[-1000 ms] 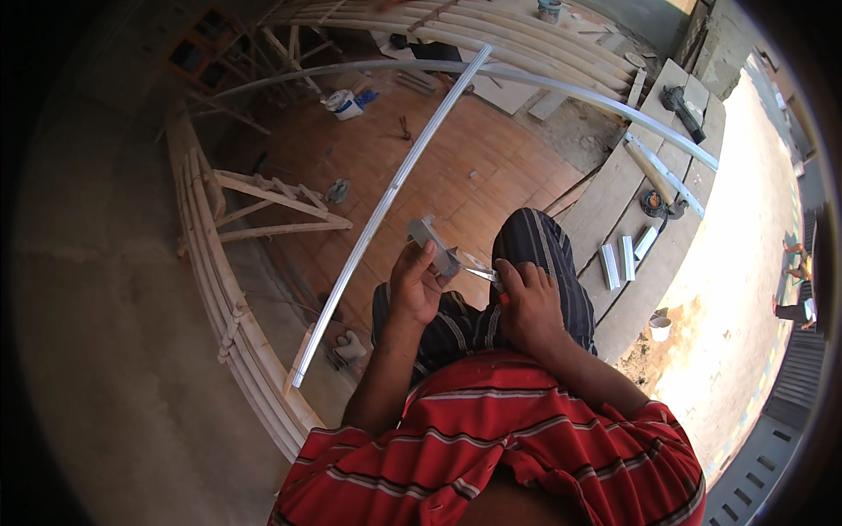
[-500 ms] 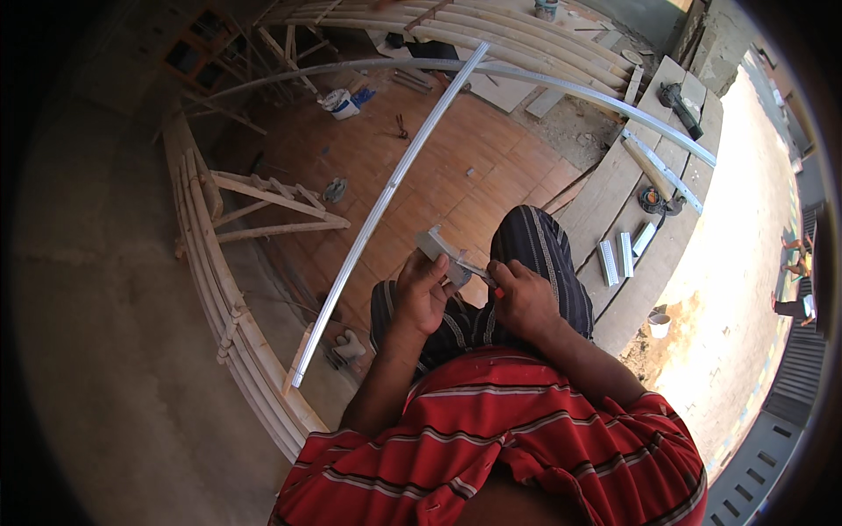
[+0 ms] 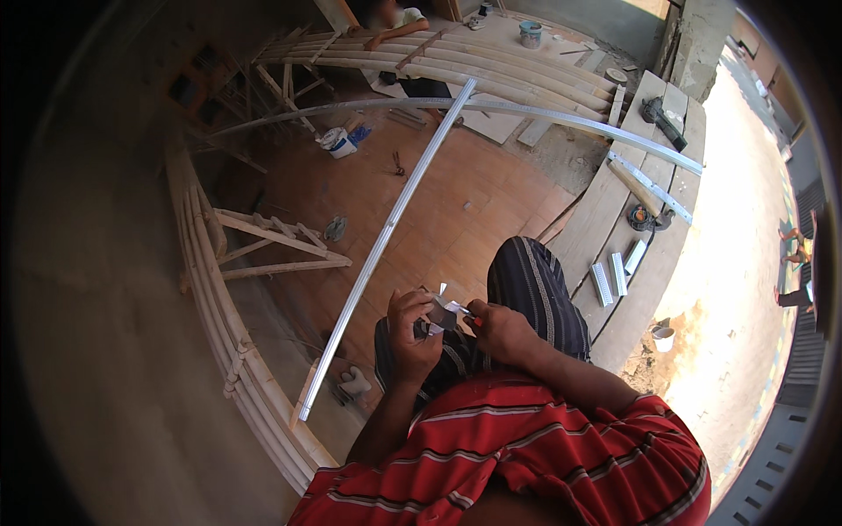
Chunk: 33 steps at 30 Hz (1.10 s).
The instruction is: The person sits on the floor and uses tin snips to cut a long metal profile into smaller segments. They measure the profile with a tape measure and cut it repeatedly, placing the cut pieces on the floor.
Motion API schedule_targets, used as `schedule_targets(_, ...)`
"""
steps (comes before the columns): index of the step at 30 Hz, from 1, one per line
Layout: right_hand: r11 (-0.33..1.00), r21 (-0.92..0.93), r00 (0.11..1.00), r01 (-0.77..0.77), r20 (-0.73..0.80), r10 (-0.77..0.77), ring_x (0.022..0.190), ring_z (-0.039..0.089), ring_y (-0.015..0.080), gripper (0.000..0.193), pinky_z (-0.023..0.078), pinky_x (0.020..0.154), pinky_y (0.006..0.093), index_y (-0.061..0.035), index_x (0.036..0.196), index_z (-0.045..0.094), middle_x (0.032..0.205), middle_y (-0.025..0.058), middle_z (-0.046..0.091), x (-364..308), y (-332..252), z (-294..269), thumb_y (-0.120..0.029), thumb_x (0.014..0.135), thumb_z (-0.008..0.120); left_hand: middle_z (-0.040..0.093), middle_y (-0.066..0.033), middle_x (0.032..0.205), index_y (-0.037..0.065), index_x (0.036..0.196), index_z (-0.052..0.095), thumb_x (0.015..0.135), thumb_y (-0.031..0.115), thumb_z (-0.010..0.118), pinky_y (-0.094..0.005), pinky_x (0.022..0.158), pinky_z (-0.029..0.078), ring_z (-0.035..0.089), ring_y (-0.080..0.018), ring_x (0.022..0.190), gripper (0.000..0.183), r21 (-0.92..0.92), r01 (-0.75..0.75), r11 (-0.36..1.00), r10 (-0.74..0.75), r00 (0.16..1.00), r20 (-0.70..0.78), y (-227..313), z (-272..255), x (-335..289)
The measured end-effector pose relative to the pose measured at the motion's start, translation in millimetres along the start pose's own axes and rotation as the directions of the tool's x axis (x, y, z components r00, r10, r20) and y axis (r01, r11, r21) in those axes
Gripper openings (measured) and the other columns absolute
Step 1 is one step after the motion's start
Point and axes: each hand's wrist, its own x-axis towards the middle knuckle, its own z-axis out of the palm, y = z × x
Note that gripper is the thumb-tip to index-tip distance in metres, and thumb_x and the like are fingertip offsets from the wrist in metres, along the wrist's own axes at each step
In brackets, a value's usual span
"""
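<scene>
My left hand (image 3: 412, 333) grips a short piece of grey sheet-metal channel (image 3: 445, 316) above my lap. Its fingers are wrapped round the left side, and a bright bent flap sticks up from the top. My right hand (image 3: 504, 331) is closed on a red-handled metal cutting tool (image 3: 474, 319). The tool's metal end meets the right edge of the channel piece. My fingers hide most of the handle, so I cannot tell its exact kind.
A long metal profile (image 3: 386, 230) slants left of my knees, crossing another metal strip (image 3: 561, 115). Wooden planks (image 3: 574, 263) at right hold short metal channel pieces (image 3: 618, 273) and an angle grinder (image 3: 647, 217). Bamboo poles (image 3: 215, 294) run along the left. A person (image 3: 399, 22) leans at the far side.
The channel piece has turned in my left hand, and both hands sit a little lower in the picture. My head view has tilted up, bringing a person into sight at the top.
</scene>
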Motion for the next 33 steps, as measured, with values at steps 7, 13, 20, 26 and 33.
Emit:
schedule_targets(7, 0.986, 0.164, 0.98, -0.026, 0.197, -0.007, 0.105, 0.072, 0.0434, 0.034, 0.055, 0.091, 0.0505, -0.0028, 0.122, 0.066, 0.109, 0.028, 0.074, 5.2, 11.6, 0.2, -0.031, 0.104, 0.061, 0.067, -0.0076, 0.126, 0.013, 0.121, 0.057, 0.079, -0.005, 0.073, -0.0644, 0.124, 0.032, 0.065, -0.0339, 0.126, 0.048, 0.214, -0.193, 0.958, 0.171, 0.978, 0.117, -6.8, -2.9, -11.4)
schedule_targets(13, 0.965, 0.261, 0.967, 0.033, 0.234, -0.097, 0.097, 0.071, 0.0361, 0.033, 0.053, 0.09, 0.0462, -0.0007, 0.114, 0.067, 0.099, 0.0221, 0.074, 7.3, 29.6, 3.9, -0.032, 0.106, 0.061, 0.067, -0.0111, 0.126, 0.009, 0.125, 0.055, 0.083, -0.005, 0.075, -0.0568, 0.119, 0.041, 0.066, -0.032, 0.123, 0.048, 0.101, -0.081, 0.992, 0.084, 0.996, -0.028, -22.9, -11.8, -15.8)
schedule_targets(20, 0.928, 0.367, 0.989, -0.059, 0.151, 0.003, 0.096, 0.074, 0.0326, 0.022, 0.058, 0.077, 0.0524, -0.0031, 0.113, 0.067, 0.097, 0.0172, 0.074, 88.9, 8.4, -57.6, -0.022, 0.105, 0.057, 0.063, -0.015, 0.125, 0.0, 0.13, 0.051, 0.086, -0.006, 0.08, -0.0352, 0.101, 0.055, 0.065, -0.0245, 0.114, 0.053, -0.548, 0.421, 0.722, -0.636, 0.717, -0.287, -54.0, -20.6, -10.3)
schedule_targets(26, 0.505, 0.839, 0.958, -0.202, 0.277, -0.077, 0.085, 0.07, 0.0225, 0.042, 0.063, 0.078, 0.0493, -0.0037, 0.135, 0.058, 0.094, 0.0074, 0.066, 170.9, 43.3, -91.8, -0.024, 0.101, 0.075, 0.063, -0.0089, 0.126, 0.009, 0.136, 0.053, 0.086, -0.009, 0.074, -0.0441, 0.094, 0.058, 0.064, -0.028, 0.113, 0.056, -0.805, 0.469, 0.364, -0.827, 0.56, -0.048, -57.3, -13.6, -16.7)
schedule_targets(33, 0.046, 0.965, 0.958, 0.259, -0.25, -0.141, 0.071, 0.058, 0.0148, 0.051, 0.049, 0.057, 0.0339, -0.0048, 0.133, 0.053, 0.086, 0.0019, 0.058, 44.7, -54.2, -145.1, -0.011, 0.093, 0.084, 0.063, -0.0056, 0.115, 0.015, 0.13, 0.057, 0.087, -0.002, 0.073, -0.0446, 0.087, 0.055, 0.065, -0.0259, 0.104, 0.049, -0.868, 0.489, 0.088, -0.856, 0.483, 0.186, -64.8, -5.0, -60.0)
